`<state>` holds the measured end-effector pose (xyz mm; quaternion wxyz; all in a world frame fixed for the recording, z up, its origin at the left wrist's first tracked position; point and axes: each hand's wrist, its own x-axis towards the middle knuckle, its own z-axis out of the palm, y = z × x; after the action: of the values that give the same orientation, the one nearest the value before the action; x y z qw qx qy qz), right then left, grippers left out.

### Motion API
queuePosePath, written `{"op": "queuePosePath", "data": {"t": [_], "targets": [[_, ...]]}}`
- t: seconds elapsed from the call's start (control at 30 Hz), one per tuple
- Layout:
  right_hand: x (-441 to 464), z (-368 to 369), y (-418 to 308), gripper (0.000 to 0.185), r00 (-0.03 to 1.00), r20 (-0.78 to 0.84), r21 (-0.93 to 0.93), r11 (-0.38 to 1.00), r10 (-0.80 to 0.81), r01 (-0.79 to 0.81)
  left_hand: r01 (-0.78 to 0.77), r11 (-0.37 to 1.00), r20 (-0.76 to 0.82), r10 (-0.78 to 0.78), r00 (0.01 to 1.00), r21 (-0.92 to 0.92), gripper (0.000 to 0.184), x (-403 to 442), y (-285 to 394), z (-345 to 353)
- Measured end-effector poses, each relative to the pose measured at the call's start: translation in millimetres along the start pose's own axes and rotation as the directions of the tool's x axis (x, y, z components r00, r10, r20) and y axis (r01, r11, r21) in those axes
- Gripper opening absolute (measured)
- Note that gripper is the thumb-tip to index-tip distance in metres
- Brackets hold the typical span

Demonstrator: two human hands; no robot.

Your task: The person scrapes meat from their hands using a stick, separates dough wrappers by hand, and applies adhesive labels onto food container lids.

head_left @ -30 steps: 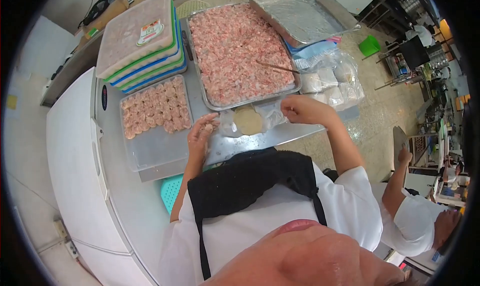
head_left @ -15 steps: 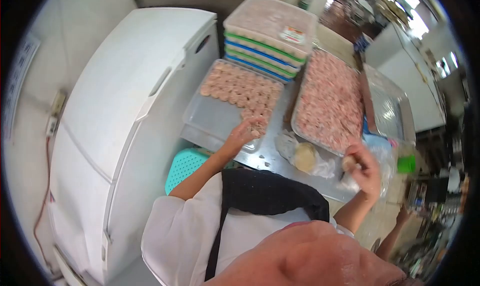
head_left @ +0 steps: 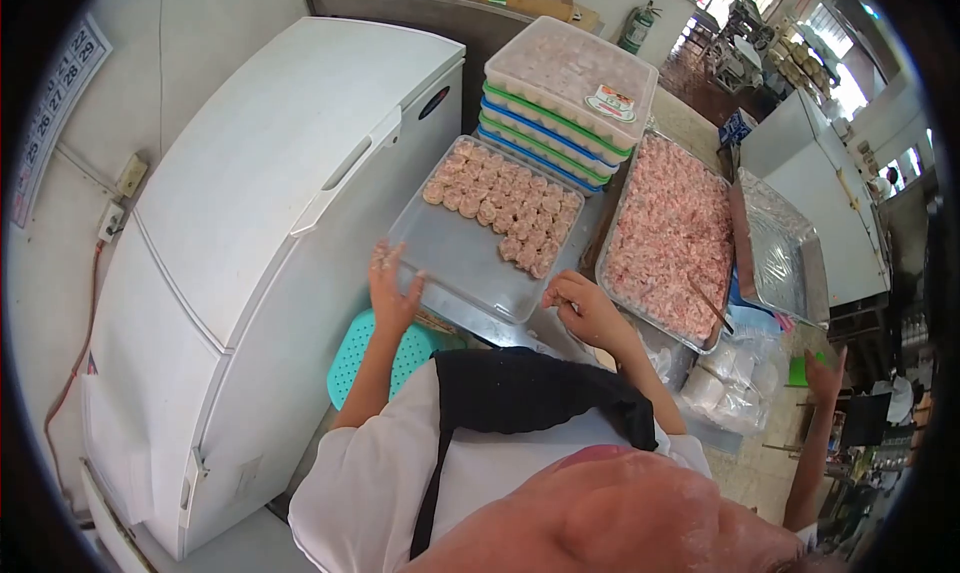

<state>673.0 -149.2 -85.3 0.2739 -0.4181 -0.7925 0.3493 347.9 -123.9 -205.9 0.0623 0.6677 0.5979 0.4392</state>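
A clear plastic tray (head_left: 450, 258) holds rows of small round meat dumplings (head_left: 505, 198) across its far and right side. My left hand (head_left: 393, 291) is at the tray's near left corner, its fingers spread and seemingly touching the rim. By the near right corner, my right hand (head_left: 590, 313) has curled fingers; whatever they hold, if anything, is hidden. To the right lies a metal tray full of pink minced filling (head_left: 670, 233), with a thin stick-like tool (head_left: 712, 306) resting in it. A pale round stack (head_left: 605, 359) is mostly covered by my right forearm.
Stacked, filled plastic trays (head_left: 560, 103) with green and blue edges stand behind. A foil-lined metal tray (head_left: 780, 238) and bagged white packs (head_left: 725, 385) lie at right. A white freezer (head_left: 280, 153) and turquoise basket (head_left: 365, 358) are left. Another person's arm (head_left: 815, 433) shows at right.
My right hand has left the filling's near edge and come to the dumpling tray; the tool now lies in the filling. My left hand has moved from the dumplings to the tray's left corner.
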Motion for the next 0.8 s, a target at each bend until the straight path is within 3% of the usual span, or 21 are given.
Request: {"op": "queuePosePath", "data": {"t": [0.1, 0.23, 0.43, 0.63, 0.8], "targets": [[-6, 3, 12, 0.015, 0.994, 0.07, -0.033, 0.997, 0.079, -0.077, 0.046, 0.998, -0.092, -0.043, 0.995, 0.03, 0.056, 15, -12, 3], [-18, 15, 11, 0.029, 0.995, 0.017, 0.035, 0.994, 0.1, -0.101, 0.031, 0.998, -0.143, -0.023, 0.989, 0.056, 0.052, 45, -32, 22], [-26, 4, 22, 0.034, 0.941, 0.107, -0.013, 0.947, 0.321, -0.322, -0.042, 0.987, 0.031, 0.038, 0.999, 0.157, 0.048, 91, -56, 49], [-39, 18, 54, 0.023, 0.99, -0.026, 0.023, 0.99, 0.142, -0.141, -0.109, 0.948, 0.186, 0.054, 0.981, 0.3, 0.045, 102, -73, 71], [-32, 16, 49, 0.013, 0.982, -0.038, -0.008, 0.983, 0.185, -0.186, -0.061, 0.962, 0.165, 0.017, 0.986, 0.268, 0.041, 101, -61, 67]]}}
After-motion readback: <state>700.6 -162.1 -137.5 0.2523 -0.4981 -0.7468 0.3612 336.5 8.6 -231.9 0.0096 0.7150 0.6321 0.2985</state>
